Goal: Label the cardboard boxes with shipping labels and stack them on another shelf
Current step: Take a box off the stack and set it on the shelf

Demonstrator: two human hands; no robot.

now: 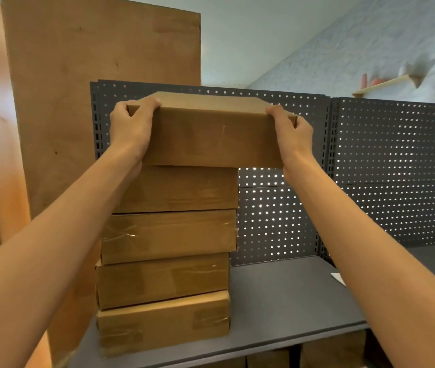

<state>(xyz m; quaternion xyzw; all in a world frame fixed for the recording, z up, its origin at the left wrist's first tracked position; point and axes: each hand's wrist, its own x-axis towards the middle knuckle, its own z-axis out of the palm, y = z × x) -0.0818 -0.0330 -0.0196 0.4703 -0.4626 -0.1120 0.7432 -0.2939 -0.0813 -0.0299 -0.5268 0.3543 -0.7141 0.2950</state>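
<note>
Left fingers (146,102): you hook them over the top left corner of the top box (212,134), thumb down the side, clamped on cardboard.
Right fingers (276,110): curled over the top right corner of the same box, palm against its end, gripping it.
Left hand (129,128), right hand (294,134): you hold the two short ends, likely so the box stays level and you can steer it square.
Top box: it sits at the top of the stack (168,258), overhanging to the right; whether it rests fully or you bear its weight, I cannot tell.
Stack: four taped boxes under it, slightly staggered, standing at the left end of the grey shelf (290,301), close beside the wooden panel (91,75), which probably steadies that side.
Pegboard back (396,168): behind the stack, light showing through its holes.
Labels: none visible on the faces towards you; tops and far sides are hidden.
White scrap (338,277): by your right forearm, partly covered; possibly a label sheet, unclear.
Lower shelf: brown shapes below, cut off by the frame.
</note>
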